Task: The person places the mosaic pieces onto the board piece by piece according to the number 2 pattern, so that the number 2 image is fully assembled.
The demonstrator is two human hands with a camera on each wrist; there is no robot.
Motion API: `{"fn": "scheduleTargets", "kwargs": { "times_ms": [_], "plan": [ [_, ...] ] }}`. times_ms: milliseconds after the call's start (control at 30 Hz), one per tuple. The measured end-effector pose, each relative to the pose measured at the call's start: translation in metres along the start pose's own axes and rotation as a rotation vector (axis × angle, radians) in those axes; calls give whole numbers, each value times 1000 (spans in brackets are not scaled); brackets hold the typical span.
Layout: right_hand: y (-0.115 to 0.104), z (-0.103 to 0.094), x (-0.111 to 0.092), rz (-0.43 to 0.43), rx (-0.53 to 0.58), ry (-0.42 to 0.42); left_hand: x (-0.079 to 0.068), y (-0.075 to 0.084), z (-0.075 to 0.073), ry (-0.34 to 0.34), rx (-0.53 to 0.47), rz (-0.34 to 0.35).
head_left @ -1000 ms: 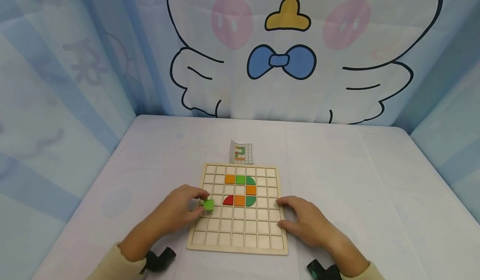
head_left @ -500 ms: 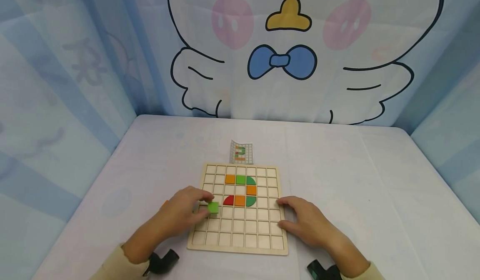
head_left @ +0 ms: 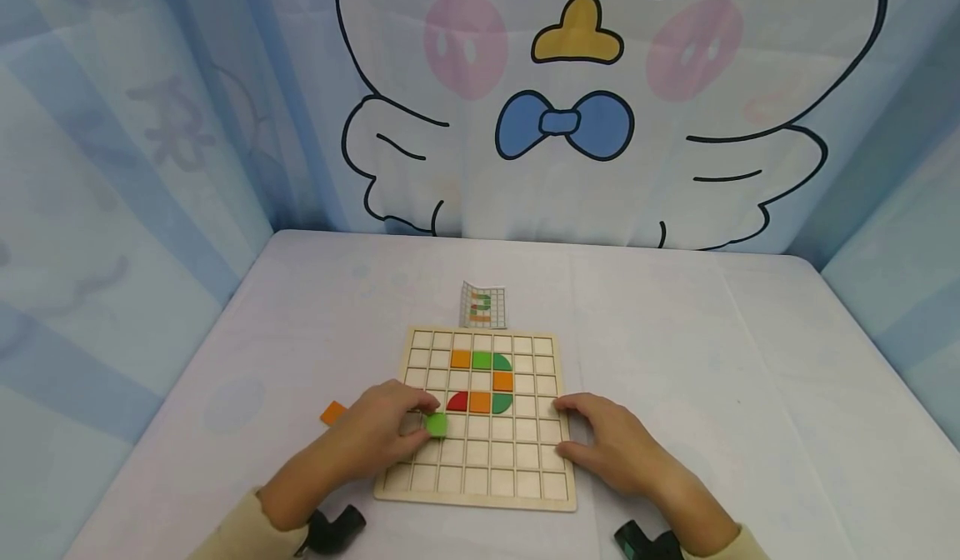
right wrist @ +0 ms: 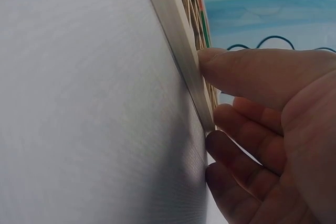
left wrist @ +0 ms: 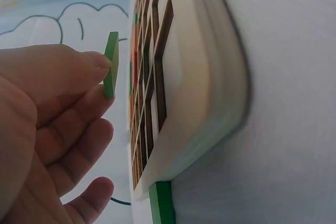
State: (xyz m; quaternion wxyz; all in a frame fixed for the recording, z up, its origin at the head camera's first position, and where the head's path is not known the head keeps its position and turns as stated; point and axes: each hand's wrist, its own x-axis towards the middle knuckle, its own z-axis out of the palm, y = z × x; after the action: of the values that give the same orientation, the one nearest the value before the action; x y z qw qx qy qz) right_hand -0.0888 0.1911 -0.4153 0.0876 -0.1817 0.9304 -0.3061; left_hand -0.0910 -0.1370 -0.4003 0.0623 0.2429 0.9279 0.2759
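Observation:
My left hand [head_left: 378, 427] pinches a light green square tile [head_left: 437, 425] between thumb and fingertips. In the left wrist view this tile [left wrist: 111, 66] stands out past the fingertips, a little apart from the board's surface. Below it in the head view lies a wooden grid board [head_left: 491, 481]. Orange, green and red tiles sit in its upper cells, among them a red quarter-round tile [head_left: 457, 402] and an orange square tile [head_left: 479, 402]. My right hand [head_left: 611, 443] touches the board's right edge, thumb and fingers spread apart; the right wrist view shows the thumb [right wrist: 215, 61] right at the rim.
A small folded pattern card [head_left: 483, 307] stands just behind the board. On the table to the left, an orange tile [head_left: 333, 412] shows beside my left hand. The left wrist view has a green piece [left wrist: 163, 203] lying against the board's side.
My left hand has moved right and slightly nearer with the green tile, over the board. The orange tile on the table has come into view behind it. My right hand stays put.

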Motion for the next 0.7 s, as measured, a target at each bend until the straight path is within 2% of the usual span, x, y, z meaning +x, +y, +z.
{"fn": "scheduleTargets", "kwargs": {
  "times_ms": [267, 700],
  "plan": [
    [-1, -2, -1, -7, -4, 4, 4, 4, 7, -5, 38, 15],
    [-1, -1, -1, 2, 0, -4, 11, 7, 9, -35, 79, -12]
  ]
}}
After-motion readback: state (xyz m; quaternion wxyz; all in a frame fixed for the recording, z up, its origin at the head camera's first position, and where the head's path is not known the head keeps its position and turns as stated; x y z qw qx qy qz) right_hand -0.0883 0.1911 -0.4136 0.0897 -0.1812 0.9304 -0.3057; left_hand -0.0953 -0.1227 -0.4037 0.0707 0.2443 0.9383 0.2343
